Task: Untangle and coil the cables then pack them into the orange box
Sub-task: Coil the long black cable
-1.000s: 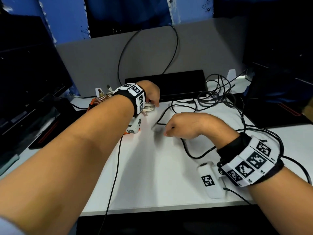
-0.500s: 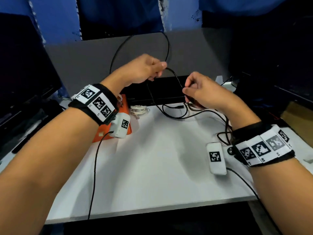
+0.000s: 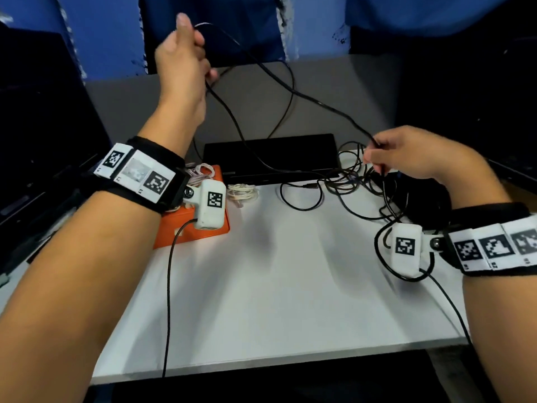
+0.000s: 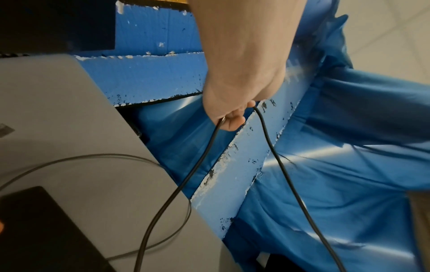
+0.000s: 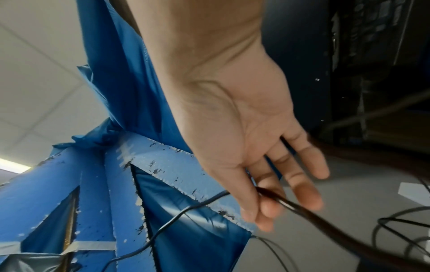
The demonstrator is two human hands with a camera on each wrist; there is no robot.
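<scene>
My left hand [image 3: 186, 53] is raised high above the table and grips a thin black cable [image 3: 319, 101], also seen as two strands of the black cable [image 4: 274, 147] hanging from my left hand [image 4: 235, 114]. The cable runs down to my right hand [image 3: 386, 155], which pinches it between thumb and fingers over a tangle of black cables [image 3: 354, 181]. In the right wrist view my right hand [image 5: 263, 195] pinches the black cable [image 5: 309, 215] while its other fingers stay loose. The orange box [image 3: 203, 231] lies at the left with pale coiled cables in it. A white coiled cable [image 3: 242, 191] rests beside the box.
A black flat device [image 3: 273, 155] lies at the back of the white table [image 3: 276, 301]. A grey partition [image 3: 334, 91] stands behind it. Dark equipment flanks both sides. Wrist-camera cables hang over the table's front edge.
My left hand has risen from the box area to high above the table, pulling the black cable up. My right hand lifted off the table, took the cable and moved right, drawing it taut.
</scene>
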